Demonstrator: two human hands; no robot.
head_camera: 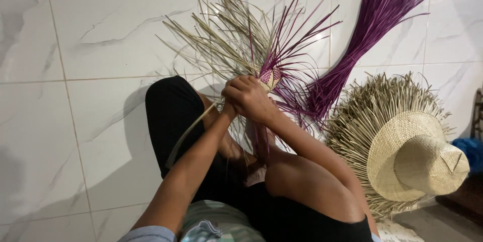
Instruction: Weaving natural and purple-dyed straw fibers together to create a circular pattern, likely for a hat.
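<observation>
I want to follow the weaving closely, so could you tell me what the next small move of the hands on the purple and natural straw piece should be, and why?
Probably tuck one loose purple strand across the small woven patch and pull it snug. Both hands, left hand and right hand, are bunched at that patch, which is small, while many straw strands fan out unwoven beyond it.

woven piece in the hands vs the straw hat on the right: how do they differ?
The woven piece is a small patch; the straw hat already has a full crown and brim. The piece mixes purple and natural strands; the hat is all natural straw. The piece is held up by both hands, left and right; the hat rests untouched on the tiled floor. Both have loose, unwoven strands fanning out from their edges.
</observation>
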